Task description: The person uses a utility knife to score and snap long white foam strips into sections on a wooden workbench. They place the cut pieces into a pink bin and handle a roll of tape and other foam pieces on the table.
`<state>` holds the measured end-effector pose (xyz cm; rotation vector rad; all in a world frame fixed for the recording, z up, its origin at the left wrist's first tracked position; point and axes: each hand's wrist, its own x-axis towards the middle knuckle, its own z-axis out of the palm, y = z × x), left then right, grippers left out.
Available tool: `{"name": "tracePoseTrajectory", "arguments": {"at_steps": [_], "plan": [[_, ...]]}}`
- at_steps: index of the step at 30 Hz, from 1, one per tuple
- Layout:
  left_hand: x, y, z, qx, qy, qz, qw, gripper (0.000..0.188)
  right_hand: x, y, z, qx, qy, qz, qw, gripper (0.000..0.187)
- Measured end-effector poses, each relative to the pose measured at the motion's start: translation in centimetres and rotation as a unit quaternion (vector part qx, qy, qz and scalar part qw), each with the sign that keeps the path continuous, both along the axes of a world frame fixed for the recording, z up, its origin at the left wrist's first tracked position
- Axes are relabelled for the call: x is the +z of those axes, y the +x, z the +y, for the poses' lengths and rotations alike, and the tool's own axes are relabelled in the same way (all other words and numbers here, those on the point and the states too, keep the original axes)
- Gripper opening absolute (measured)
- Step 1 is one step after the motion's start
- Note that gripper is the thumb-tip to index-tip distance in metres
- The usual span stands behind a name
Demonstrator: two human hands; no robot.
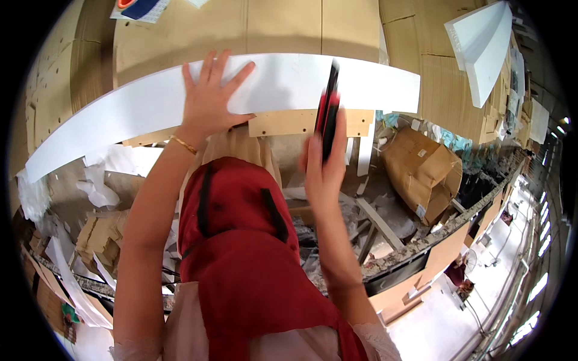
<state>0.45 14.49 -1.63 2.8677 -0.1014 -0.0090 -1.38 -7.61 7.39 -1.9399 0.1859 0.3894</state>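
A long white board (144,99) lies crosswise in front of me, its ends bent by the lens. My left hand (211,99) presses on it left of the middle, palm down with fingers spread. In my right hand (325,174) is a red-and-black utility knife (327,117), gripped by its lower part. Its dark tip points away from me, over the right part of the board. The knife is blurred, so I cannot tell whether it touches the board.
Cardboard (283,27) covers the work surface, with a wooden strip (283,123) at its near edge. A blue tape roll (137,8) is at the far left, white panels (481,51) at the right. An open carton (418,162) and scraps lie below.
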Motion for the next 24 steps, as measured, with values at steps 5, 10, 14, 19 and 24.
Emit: {"name": "tracePoseTrajectory", "arguments": {"at_steps": [5, 10, 14, 19, 24], "plan": [[0.5, -0.5, 2.6, -0.02, -0.058, -0.001, 0.998, 0.126, -8.6, 8.7, 4.4, 0.015, -0.05, -0.078, 0.996, 0.054], [1.0, -3.5, 9.2, 0.013, 0.008, 0.054, 0.998, 0.124, -7.5, 7.9, 6.0, -0.022, -0.044, -0.07, 0.996, 0.057], [-0.4, -3.8, 10.1, 0.02, -0.069, 0.013, 0.997, 0.112, -4.3, 1.5, 10.8, 0.124, -0.141, -0.027, 0.982, 0.066], [-0.5, -3.9, 10.3, 0.021, -0.091, 0.021, 0.995, 0.11, -3.6, -1.9, 14.9, 0.205, -0.25, -0.128, 0.938, 0.064], [-0.4, -3.9, 10.7, 0.012, -0.079, 0.023, 0.997, 0.112, -3.4, -1.1, 16.4, 0.206, -0.287, -0.104, 0.93, 0.063]]}}
